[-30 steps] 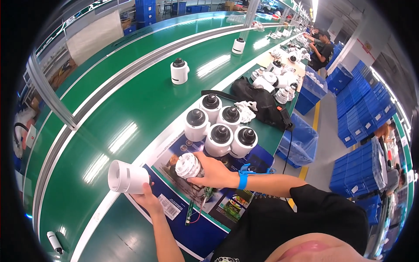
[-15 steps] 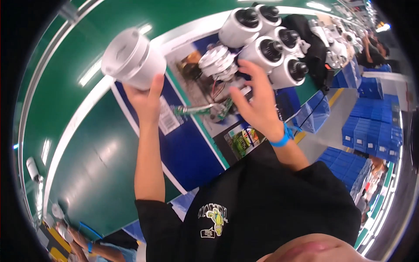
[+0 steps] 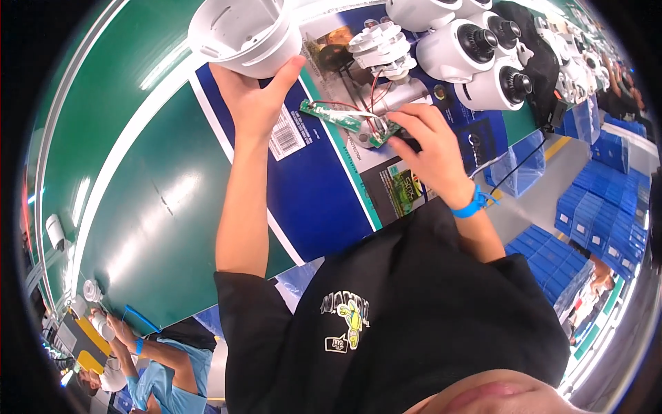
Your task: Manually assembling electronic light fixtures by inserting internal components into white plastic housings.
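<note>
My left hand (image 3: pixel 254 103) grips a white cylindrical housing (image 3: pixel 265 52), hollow end up, toward the top of the view. Lower and to the right, my right hand (image 3: pixel 436 148) has its thumb and fingertips closed on the edge of a small green circuit board (image 3: pixel 381 133). Red and white wires run from that board to a longer green circuit board (image 3: pixel 329 116) and up to a white ribbed plastic part (image 3: pixel 383 50). A rounded grey-white piece lies under the boards, partly hidden by them.
Several white dome cameras (image 3: pixel 455 52) with black lenses stand at the upper right, beside a black cloth or bag (image 3: pixel 527 34). A flattened printed carton (image 3: pixel 310 193) covers part of the green table (image 3: pixel 145 228). Another person in light blue (image 3: pixel 172 372) works at the lower left.
My right hand has moved from beside the white ribbed part down to the small circuit board and closed on it. The housing now tilts, showing its hollow inside. The view has shifted.
</note>
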The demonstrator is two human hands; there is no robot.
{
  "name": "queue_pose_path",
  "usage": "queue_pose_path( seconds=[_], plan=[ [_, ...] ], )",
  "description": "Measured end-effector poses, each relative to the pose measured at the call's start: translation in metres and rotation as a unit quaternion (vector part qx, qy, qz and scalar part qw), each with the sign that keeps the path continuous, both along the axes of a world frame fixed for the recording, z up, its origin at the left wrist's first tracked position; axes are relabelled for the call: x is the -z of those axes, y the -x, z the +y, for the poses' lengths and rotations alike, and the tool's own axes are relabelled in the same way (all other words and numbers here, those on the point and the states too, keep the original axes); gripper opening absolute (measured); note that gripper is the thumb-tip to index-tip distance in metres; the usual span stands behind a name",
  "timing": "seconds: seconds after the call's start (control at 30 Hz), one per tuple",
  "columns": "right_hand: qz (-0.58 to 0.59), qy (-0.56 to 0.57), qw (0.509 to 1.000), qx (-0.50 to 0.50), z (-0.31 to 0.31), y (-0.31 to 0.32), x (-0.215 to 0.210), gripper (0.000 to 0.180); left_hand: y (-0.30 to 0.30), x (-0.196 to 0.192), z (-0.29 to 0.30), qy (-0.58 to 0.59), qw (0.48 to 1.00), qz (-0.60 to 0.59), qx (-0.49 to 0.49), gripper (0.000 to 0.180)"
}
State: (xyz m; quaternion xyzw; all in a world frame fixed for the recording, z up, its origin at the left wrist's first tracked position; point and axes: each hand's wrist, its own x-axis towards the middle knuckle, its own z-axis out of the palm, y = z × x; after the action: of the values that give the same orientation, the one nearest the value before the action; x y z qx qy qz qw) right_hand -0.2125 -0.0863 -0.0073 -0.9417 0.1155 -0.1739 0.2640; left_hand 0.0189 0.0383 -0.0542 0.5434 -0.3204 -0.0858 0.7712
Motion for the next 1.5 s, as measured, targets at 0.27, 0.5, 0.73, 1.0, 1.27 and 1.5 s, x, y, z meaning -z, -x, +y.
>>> queue_pose_path(
  seconds=[0.27, 0.5, 0.73, 1.0, 1.27, 1.5],
  plan=[
    [-0.114, 0.079, 0.985, -0.105, 0.02, -0.048, -0.057, 0.02, -0.007, 0.001, -0.003, -0.018, 1.0, -0.012, 0.002, 0.089],
    [0.146, 0.095, 0.985, -0.01, 0.039, -0.037, -0.013, 0.032, -0.001, 0.008, -0.005, -0.054, 0.998, -0.008, -0.014, 0.09],
    [0.097, 0.132, 0.986, 0.002, 0.037, -0.04, -0.011, 0.012, -0.001, 0.005, 0.001, -0.067, 0.996, -0.053, -0.026, 0.091],
    [-0.134, -0.245, 0.958, 0.065, 0.024, -0.024, -0.075, 0.017, -0.004, 0.008, -0.002, -0.088, 0.99, -0.096, -0.049, 0.09],
    [-0.205, -0.148, 0.967, 0.01, 0.021, -0.055, -0.08, 0.023, 0.009, -0.004, -0.003, -0.09, 0.979, -0.172, -0.061, 0.096],
    [-0.199, -0.051, 0.978, -0.032, 0.022, -0.062, -0.07, 0.025, 0.009, 0.0, -0.002, -0.097, 0.977, -0.18, -0.059, 0.1]
  ],
)
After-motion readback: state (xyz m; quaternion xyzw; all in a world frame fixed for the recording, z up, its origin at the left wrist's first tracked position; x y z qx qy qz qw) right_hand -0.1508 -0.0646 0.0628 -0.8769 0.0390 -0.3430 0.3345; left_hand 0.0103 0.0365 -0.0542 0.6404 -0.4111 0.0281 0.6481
